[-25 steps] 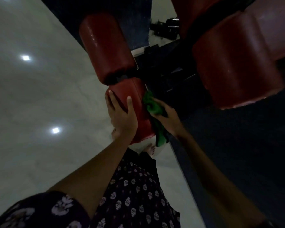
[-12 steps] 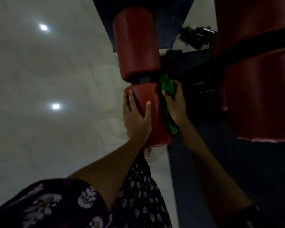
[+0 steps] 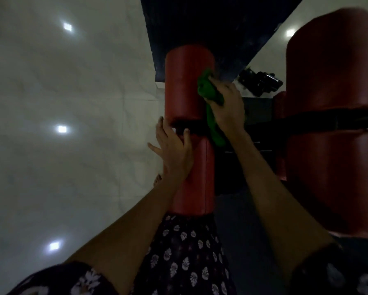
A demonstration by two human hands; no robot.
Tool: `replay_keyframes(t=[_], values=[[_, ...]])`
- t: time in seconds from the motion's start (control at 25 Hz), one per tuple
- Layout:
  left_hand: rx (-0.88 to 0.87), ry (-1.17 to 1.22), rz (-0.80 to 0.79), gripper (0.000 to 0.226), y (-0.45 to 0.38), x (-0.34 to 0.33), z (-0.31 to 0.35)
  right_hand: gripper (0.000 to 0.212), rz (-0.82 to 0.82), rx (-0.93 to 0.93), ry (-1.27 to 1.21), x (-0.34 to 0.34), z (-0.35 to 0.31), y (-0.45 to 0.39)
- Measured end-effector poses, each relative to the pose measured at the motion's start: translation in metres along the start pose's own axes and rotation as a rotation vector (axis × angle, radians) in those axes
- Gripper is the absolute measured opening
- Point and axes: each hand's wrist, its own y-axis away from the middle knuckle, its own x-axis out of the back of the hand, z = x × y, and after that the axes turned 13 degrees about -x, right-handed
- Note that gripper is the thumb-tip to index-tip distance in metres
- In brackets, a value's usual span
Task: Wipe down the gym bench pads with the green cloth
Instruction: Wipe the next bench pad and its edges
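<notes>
Two red roller pads stand end to end in the middle of the head view: a far pad (image 3: 186,81) and a near pad (image 3: 194,177), split by a dark bracket. My right hand (image 3: 228,103) grips the green cloth (image 3: 209,90) and presses it against the far pad's right side, with the cloth's tail hanging down past the bracket. My left hand (image 3: 174,152) rests with fingers spread on the near pad's upper left side, fingertips at the bracket.
A second, larger pair of red roller pads (image 3: 329,145) stands to the right on a black bar (image 3: 295,122). Dark weights (image 3: 260,81) lie on the floor behind. A dark mat (image 3: 200,24) lies beyond the pads; pale glossy floor (image 3: 61,103) spreads left.
My right hand with the green cloth has moved up from the near pad's side, past the bracket, onto the far pad. My left hand stays on the near pad.
</notes>
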Motion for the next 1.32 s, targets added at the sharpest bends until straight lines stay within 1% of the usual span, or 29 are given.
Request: replay_keyframes(t=[0.08,0.12,0.2,0.28,0.32,0.4,0.48,0.52,0.56,0.6,0.68,0.76,0.8,0.88,1.0,1.08,1.12,1.2,1.28,1.32], values=[[0.1,-0.001,-0.003,0.062,-0.024,-0.011,0.01,0.052,-0.007,0.008,0.129,-0.018,-0.006,-0.019],[0.104,-0.036,-0.012,0.061,-0.03,-0.017,0.012,0.052,-0.01,0.001,0.155,-0.024,-0.002,-0.014],[0.054,-0.118,-0.012,0.065,-0.032,-0.025,0.011,0.051,-0.006,0.03,0.124,-0.025,0.011,0.008],[0.032,-0.154,0.013,0.076,-0.029,-0.029,0.01,0.049,-0.001,0.068,0.042,-0.023,0.023,0.01],[0.029,-0.151,0.018,0.08,-0.029,-0.029,0.009,0.048,0.013,0.047,-0.012,-0.024,0.02,-0.007],[0.035,-0.167,0.018,0.085,-0.03,-0.03,0.008,0.047,0.021,-0.079,-0.104,-0.031,0.006,-0.062],[0.026,-0.207,0.022,0.088,-0.032,-0.031,0.008,0.049,0.011,-0.177,-0.118,-0.031,-0.009,-0.111],[0.029,-0.224,0.014,0.09,-0.032,-0.031,0.008,0.05,0.008,-0.169,-0.103,-0.029,-0.013,-0.122],[0.035,-0.234,-0.002,0.092,-0.032,-0.03,0.008,0.05,0.006,-0.124,-0.082,-0.027,-0.014,-0.122],[0.041,-0.24,-0.019,0.094,-0.032,-0.029,0.008,0.05,0.007,-0.041,-0.047,-0.025,-0.013,-0.109],[0.045,-0.244,-0.031,0.095,-0.033,-0.028,0.008,0.053,-0.025,0.098,0.047,-0.023,-0.003,-0.065],[0.045,-0.233,-0.012,0.095,-0.034,-0.026,0.009,0.055,-0.067,0.158,0.11,-0.02,0.008,-0.032],[0.042,-0.229,-0.001,0.094,-0.035,-0.027,0.009,0.055,-0.07,0.178,0.111,-0.018,0.008,-0.034],[0.041,-0.225,0.018,0.093,-0.035,-0.028,0.01,0.053,-0.059,0.179,0.128,-0.016,-0.006,-0.064],[0.052,-0.204,0.003,0.094,-0.035,-0.027,0.009,0.051,-0.067,0.149,0.328,-0.021,-0.042,-0.116],[0.042,-0.166,-0.03,0.096,-0.034,-0.024,0.01,0.051,-0.078,0.14,0.448,-0.018,-0.056,-0.117],[0.044,-0.152,-0.05,0.096,-0.032,-0.022,0.011,0.051,-0.106,0.171,0.502,-0.015,-0.057,-0.104],[0.086,-0.169,-0.081,0.092,-0.024,-0.018,0.016,0.054,-0.202,0.294,0.61,-0.01,-0.045,-0.064],[0.15,-0.259,-0.095,0.086,-0.003,-0.019,0.019,0.057,-0.286,0.453,0.613,0.002,-0.028,-0.039],[0.146,-0.287,-0.096,0.084,0.011,-0.021,0.019,0.058,-0.328,0.509,0.587,0.008,-0.026,-0.044]])
